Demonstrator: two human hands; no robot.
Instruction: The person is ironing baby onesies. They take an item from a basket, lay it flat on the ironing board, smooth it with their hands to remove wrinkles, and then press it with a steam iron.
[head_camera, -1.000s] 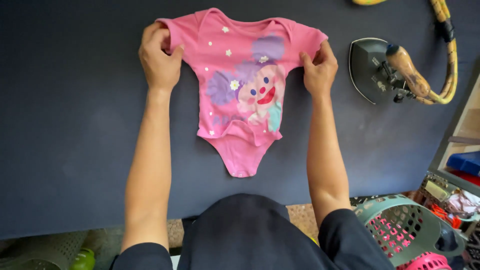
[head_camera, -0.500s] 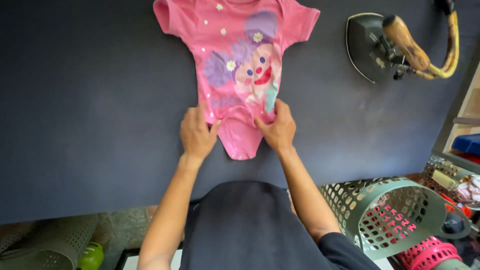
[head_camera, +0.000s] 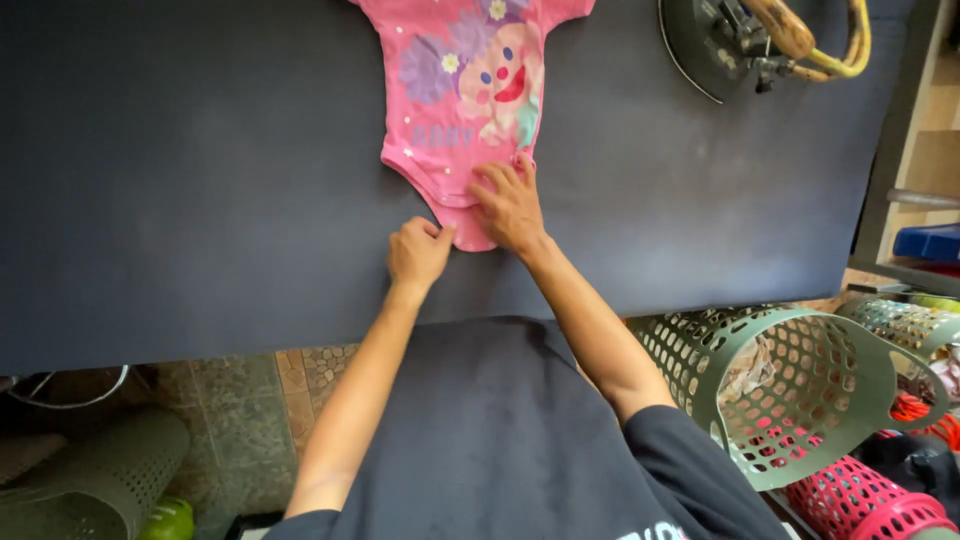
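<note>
My left hand (head_camera: 418, 252) pinches the bottom edge of a pink baby bodysuit (head_camera: 470, 110), right at its crotch flap. My right hand (head_camera: 510, 205) lies flat on the same lower part, fingers (head_camera: 497, 178) spread over the fabric. The bodysuit lies face up on a dark ironing table (head_camera: 200, 180), a cartoon face and purple flower printed on its front. A clothes iron (head_camera: 745, 40) with a wooden handle lies on the table, well apart on my right. Below the table edge stand a green perforated basket (head_camera: 800, 390) and a pink basket (head_camera: 860, 505).
</note>
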